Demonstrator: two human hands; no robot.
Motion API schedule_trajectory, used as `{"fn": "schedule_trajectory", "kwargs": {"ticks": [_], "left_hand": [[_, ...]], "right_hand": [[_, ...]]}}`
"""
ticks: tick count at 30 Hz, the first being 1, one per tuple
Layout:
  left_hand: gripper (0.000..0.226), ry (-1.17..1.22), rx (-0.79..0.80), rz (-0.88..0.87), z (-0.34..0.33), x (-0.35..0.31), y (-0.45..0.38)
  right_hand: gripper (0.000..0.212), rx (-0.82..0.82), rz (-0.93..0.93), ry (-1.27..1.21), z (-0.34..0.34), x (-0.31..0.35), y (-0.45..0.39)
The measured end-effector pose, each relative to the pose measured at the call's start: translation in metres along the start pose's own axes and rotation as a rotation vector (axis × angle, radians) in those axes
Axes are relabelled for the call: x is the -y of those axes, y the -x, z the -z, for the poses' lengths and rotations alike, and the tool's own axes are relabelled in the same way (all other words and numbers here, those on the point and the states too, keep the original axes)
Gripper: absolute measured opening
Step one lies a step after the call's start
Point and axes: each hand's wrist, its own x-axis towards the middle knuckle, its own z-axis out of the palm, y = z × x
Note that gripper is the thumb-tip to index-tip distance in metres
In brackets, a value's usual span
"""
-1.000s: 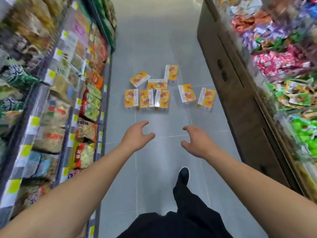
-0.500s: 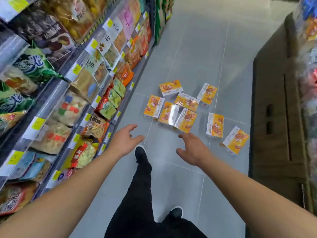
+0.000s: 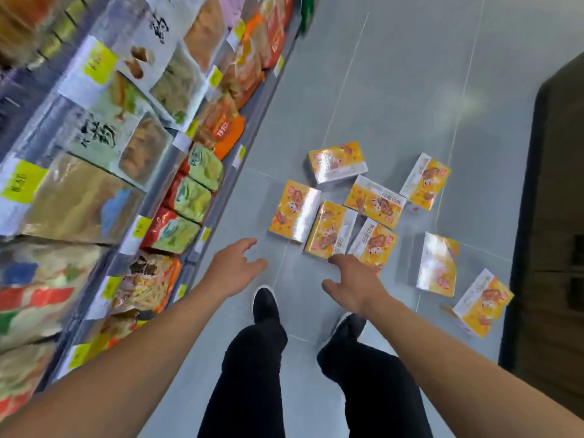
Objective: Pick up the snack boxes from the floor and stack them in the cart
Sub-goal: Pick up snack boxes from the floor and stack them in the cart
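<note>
Eight glossy yellow cardboard snack boxes (image 3: pixel 330 229) lie scattered on the grey tiled floor (image 3: pixel 395 99); left hand (image 3: pixel 232 270) and right hand (image 3: pixel 354 284) spread, empty; boxes seem light, stiff, slippery; grasp across narrow sides.

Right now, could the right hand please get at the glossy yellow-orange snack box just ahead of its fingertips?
Probably yes: the right hand is open, and only bare floor tile lies beside the snack box.
</note>
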Motion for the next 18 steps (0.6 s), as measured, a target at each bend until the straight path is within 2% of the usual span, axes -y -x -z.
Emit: {"fn": "schedule_trajectory", "kwargs": {"ticks": [8,13,16,18], "left_hand": [[0.05,0.044,-0.076,0.019,-0.084,0.071,-0.234],[0.058,0.016,-0.158,-0.014,-0.13,0.126,-0.365],[0.065,-0.048,-0.127,-0.025,-0.149,0.152,-0.412],[0.066,-0.082,-0.057,-0.031,-0.166,0.168,-0.439]], "right_hand": [[0.057,-0.01,-0.077,-0.248,-0.089,-0.057,-0.24],[0.048,-0.177,-0.036,-0.244,-0.143,-0.093,-0.378],[0.034,-0.258,-0.061,-0.217,-0.164,-0.1,-0.425],[0.035,-0.316,-0.076,-0.238,-0.181,-0.103,-0.449]]}}
